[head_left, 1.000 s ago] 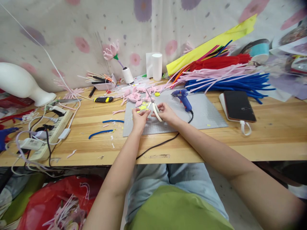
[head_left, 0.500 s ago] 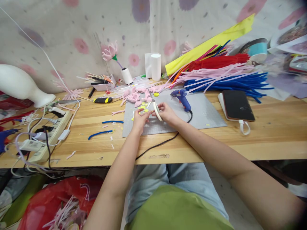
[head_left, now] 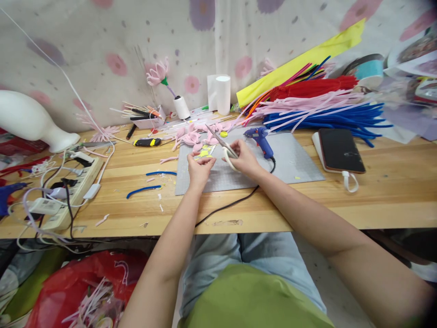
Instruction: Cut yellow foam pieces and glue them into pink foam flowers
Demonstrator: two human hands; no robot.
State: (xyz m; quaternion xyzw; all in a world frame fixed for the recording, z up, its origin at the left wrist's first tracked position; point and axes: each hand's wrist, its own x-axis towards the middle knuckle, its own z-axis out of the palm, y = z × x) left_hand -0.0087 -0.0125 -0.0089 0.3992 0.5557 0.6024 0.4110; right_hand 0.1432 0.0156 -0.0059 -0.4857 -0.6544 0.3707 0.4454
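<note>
My right hand (head_left: 244, 157) is closed around the cream-handled scissors (head_left: 218, 138), whose blades point up and to the left over the grey mat (head_left: 290, 159). Left of it, my left hand (head_left: 200, 170) has its thumb and fingers drawn together; what they hold, if anything, is too small to make out. Just beyond those fingertips lie yellow cut pieces (head_left: 205, 151) on the mat. Pink fuzzy petal shapes (head_left: 191, 137) are heaped at the mat's far left edge. A blue glue gun (head_left: 261, 141) lies to the right of my right hand.
Bundles of blue pipe cleaners (head_left: 321, 119) and pink ones lie at the back right, near a phone (head_left: 337, 150). A black cord (head_left: 228, 204) crosses the table's front. Two blue stems (head_left: 143, 190), a utility knife (head_left: 146, 142) and a power strip (head_left: 77, 193) are on the left.
The scissors and my right hand have moved away from my left hand, slightly right and up. The scissor handles have turned within my right hand. My left hand has stayed almost in place.
</note>
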